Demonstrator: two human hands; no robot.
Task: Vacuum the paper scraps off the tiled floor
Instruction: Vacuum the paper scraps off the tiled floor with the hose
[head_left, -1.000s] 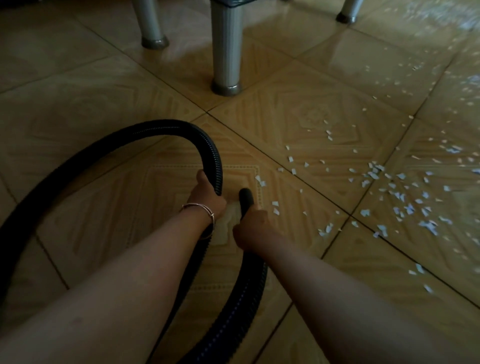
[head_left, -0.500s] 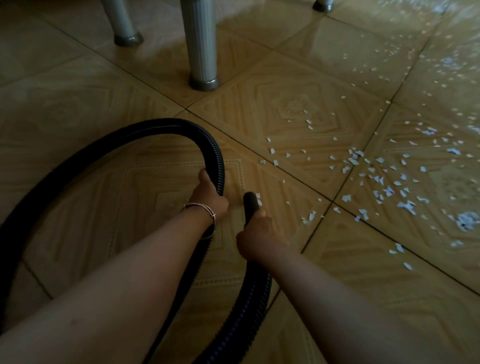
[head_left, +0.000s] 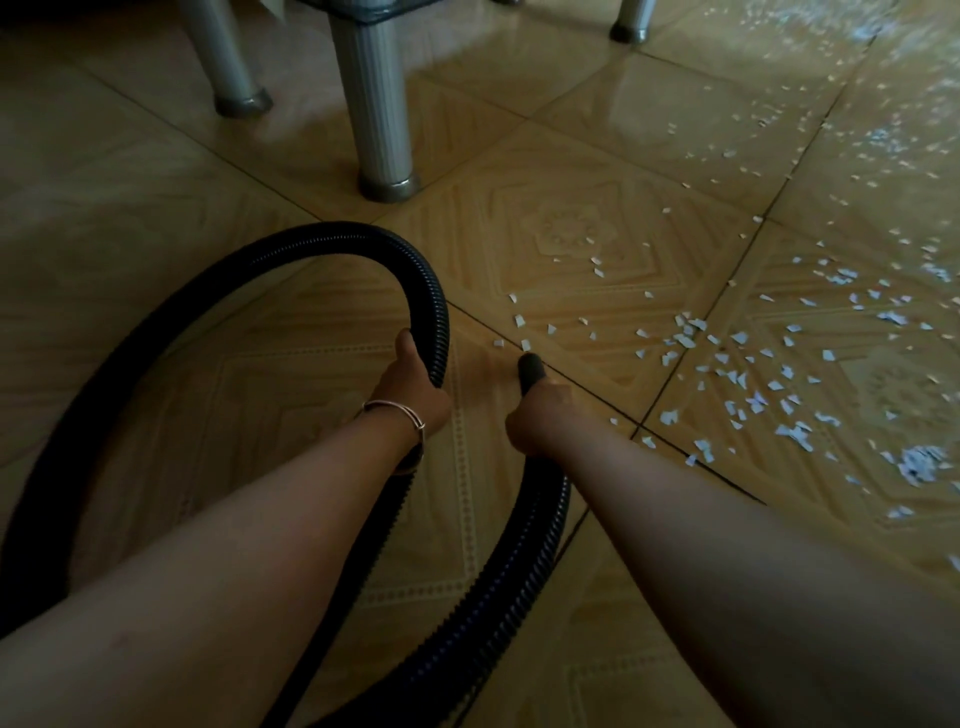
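Observation:
A black ribbed vacuum hose (head_left: 218, 270) loops across the tan tiled floor (head_left: 597, 218) from the left edge and round under my arms. My left hand (head_left: 410, 387), with a thin bracelet on the wrist, grips the hose where the loop comes down. My right hand (head_left: 540, 415) grips the hose just behind its black nozzle tip (head_left: 531, 366), which points down at a tile joint. Small white paper scraps (head_left: 737, 374) lie scattered ahead and to the right of the nozzle, the nearest a few centimetres beyond the tip.
Three silver furniture legs stand on the floor: one thick leg (head_left: 382, 114) straight ahead, one (head_left: 228, 67) at the upper left, one (head_left: 631, 21) at the top. More scraps (head_left: 883, 135) spread towards the bright upper right corner.
The nozzle has moved forward over the tile to the joint, and the scraps that lay right beside it are gone. Both hands keep their grip on the hose.

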